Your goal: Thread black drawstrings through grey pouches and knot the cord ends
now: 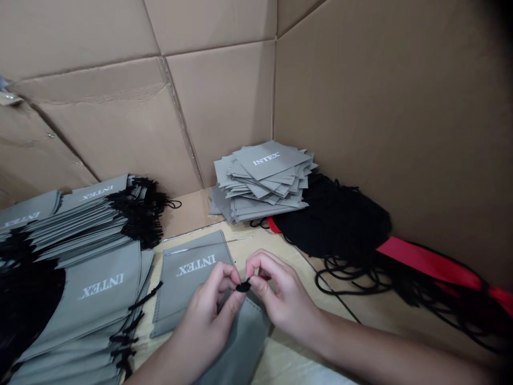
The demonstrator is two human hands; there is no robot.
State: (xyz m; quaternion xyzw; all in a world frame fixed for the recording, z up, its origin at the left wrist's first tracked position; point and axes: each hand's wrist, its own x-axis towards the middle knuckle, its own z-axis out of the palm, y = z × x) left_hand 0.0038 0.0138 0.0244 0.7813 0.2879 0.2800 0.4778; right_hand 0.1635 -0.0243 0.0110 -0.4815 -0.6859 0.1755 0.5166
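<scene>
Our left hand (214,307) angles up from the bottom edge, our right hand (282,294) in from the lower right, fingers curled. Thumb against forefinger, both pinch a short black cord (242,287) between them, at the upper end of a grey pouch (244,342) lying below.

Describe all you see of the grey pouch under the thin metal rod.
The grey pouch looks like matte fabric, flat, with dark stitching near its edges and white INTEX lettering upside down to the camera. It lies on a pale surface, a thin metal rod across its far end. The left hand hides its near right part; whether they touch is unclear.
</scene>
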